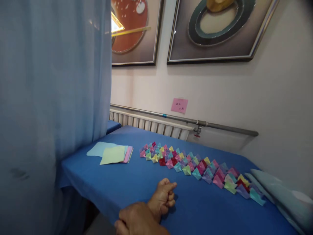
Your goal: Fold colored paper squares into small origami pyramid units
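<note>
My left hand (163, 196) is over the blue tablecloth, its fingers curled in and nothing visible in them. Lower down, my right hand (140, 218) lies across my left wrist with its fingers bent round it; its fingertips are partly cut off by the lower edge. Beyond my hands, several rows of small folded paper pieces (187, 162) in pink, red, yellow, green, blue and purple run diagonally to the right. Loose paper sheets, a pale green one (112, 154) on top and light blue ones (100, 149) beside it, lie at the left of the table.
A blue-grey curtain (56, 81) hangs at the left. Behind the table (97, 176) are a radiator (146, 125) and a metal pipe (227, 129). A pale blue-green sheet or bag (286, 192) lies at the right edge. Two framed pictures and a pink note (179, 105) are on the wall.
</note>
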Motion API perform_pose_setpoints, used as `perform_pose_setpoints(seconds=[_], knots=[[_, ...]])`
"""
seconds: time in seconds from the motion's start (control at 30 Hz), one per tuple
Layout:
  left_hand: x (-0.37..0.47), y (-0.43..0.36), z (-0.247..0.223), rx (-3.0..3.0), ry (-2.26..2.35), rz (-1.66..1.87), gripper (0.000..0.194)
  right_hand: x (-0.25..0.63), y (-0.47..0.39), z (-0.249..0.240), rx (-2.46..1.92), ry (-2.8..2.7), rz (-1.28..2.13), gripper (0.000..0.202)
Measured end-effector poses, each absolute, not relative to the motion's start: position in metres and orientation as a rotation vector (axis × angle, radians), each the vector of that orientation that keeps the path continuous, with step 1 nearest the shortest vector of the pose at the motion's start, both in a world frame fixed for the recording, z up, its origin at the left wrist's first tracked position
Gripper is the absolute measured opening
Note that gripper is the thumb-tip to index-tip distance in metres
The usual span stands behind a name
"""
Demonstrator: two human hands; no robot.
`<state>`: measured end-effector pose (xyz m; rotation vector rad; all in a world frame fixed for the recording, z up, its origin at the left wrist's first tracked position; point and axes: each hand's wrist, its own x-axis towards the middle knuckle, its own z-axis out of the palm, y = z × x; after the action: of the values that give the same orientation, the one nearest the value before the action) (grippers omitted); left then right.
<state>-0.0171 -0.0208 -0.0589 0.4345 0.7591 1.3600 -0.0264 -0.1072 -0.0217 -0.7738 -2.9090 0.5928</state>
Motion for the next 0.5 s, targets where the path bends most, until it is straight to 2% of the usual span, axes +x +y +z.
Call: perform_pose_setpoints(seconds=[0.17,0.3,0.43,0.5], knots=[[-0.026,-0.017,-0.065,0.468,0.824,1.285,0.015,-0.041,-0.089,-0.011,-1.042,-2.727,0.688,0.031],[-0.031,-0.012,-0.073,0.51,0.87,1.248,0.028,-0.05,-0.074,-0.011,-1.081,-2.57,0.752,0.029],[-0.03,-0.01,-0.079,0.593,0.895,1.26,0.029,-0.043,-0.079,-0.014,-0.98,-2.514,0.759,0.023],[-0.031,-0.013,-0.081,0.64,0.911,1.323,0.027,-0.029,-0.084,-0.011,-0.84,-2.481,0.753,0.029]])
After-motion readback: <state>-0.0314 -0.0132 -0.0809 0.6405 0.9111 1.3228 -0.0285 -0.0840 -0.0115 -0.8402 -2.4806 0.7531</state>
